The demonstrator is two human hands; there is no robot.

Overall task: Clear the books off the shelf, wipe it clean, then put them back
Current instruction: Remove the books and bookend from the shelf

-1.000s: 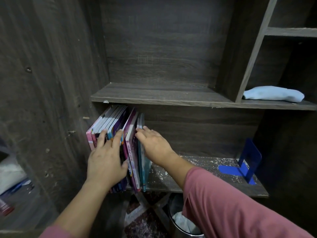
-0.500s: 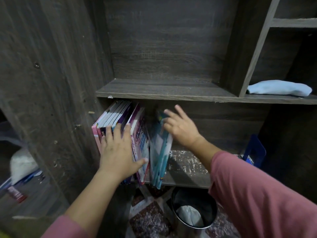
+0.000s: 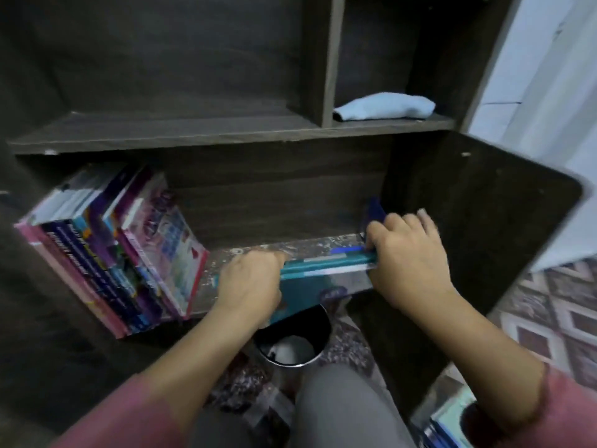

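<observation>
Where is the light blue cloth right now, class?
In the head view the light blue cloth lies upper right, in the small compartment right of the upright divider, on the board above the blue bookend.

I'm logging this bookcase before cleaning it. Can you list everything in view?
leaning books: several, pink, purple and blue, left end of the lower shelf
teal books: thin bundle, count unclear, teal, at the lower shelf's front edge
lower shelf: one, dark wood speckled white
bookend: one, blue, right end of the lower shelf, behind the right hand
cloth: one, light blue, upper right compartment
bin: one, dark, on the floor below the shelf
left hand: fingers grip the bundle's left end
right hand: fingers grip its right end
</observation>
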